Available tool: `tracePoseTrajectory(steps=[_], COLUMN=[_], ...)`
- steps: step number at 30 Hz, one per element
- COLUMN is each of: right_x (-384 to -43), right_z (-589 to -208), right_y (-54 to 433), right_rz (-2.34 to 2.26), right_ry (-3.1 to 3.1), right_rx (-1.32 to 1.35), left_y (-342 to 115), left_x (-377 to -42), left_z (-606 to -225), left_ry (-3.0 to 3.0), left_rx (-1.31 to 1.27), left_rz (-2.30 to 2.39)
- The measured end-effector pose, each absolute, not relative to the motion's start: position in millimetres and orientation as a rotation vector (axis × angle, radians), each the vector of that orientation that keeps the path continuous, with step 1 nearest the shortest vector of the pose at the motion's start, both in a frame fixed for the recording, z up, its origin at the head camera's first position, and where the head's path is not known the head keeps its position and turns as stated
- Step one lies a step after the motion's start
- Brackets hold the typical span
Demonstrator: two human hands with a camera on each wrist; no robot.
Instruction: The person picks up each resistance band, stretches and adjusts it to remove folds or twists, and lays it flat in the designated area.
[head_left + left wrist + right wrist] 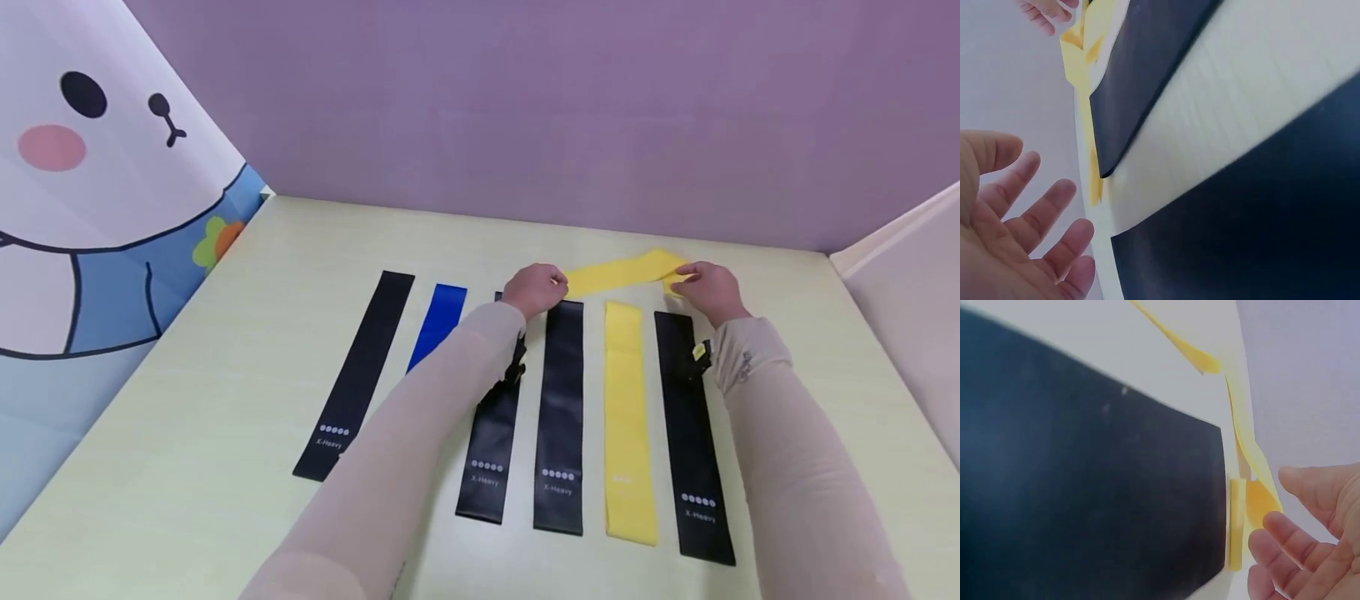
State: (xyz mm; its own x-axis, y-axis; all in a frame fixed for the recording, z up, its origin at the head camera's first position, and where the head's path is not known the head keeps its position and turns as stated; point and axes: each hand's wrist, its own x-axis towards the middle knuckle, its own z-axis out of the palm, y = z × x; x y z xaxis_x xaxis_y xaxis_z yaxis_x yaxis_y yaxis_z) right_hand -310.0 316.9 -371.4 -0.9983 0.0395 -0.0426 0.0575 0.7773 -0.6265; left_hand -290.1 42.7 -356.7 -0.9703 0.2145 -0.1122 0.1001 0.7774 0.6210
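Two hands at a loose yellow band, behind a row of bands on the table

Left hand (534, 289) meets the yellow resistance band (624, 272) at its left end — fingers look straight; right hand (711, 292) pinches the folded right end. In front lie black bands (559, 414), a blue band (437, 324) and a second yellow band (628, 425) on the pale table (225, 375).

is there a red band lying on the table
No, the flat bands on the table are black, one blue band and one yellow band.

Six bands (558, 417) lie side by side on the tabletop (225, 433); a seventh band (622, 272) lies crosswise behind them.
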Motion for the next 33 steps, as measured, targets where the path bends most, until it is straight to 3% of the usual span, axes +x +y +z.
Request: tracePoseTrajectory(steps=[13, 33], right_x=[-325.5, -333.1], right_z=[-374.6, -369.3], right_y=[307.0, 280.5], right_rz=[-1.807, -2.061], right_ry=[2.236, 1.976], right_rx=[0.436, 0.78], left_y=[41.4, 45.6], left_x=[-299.6, -289.8], left_z=[-358.1, -356.1], left_ry=[2.769, 2.718], left_rx=[0.177, 0.28], left_rz=[0.87, 0.517])
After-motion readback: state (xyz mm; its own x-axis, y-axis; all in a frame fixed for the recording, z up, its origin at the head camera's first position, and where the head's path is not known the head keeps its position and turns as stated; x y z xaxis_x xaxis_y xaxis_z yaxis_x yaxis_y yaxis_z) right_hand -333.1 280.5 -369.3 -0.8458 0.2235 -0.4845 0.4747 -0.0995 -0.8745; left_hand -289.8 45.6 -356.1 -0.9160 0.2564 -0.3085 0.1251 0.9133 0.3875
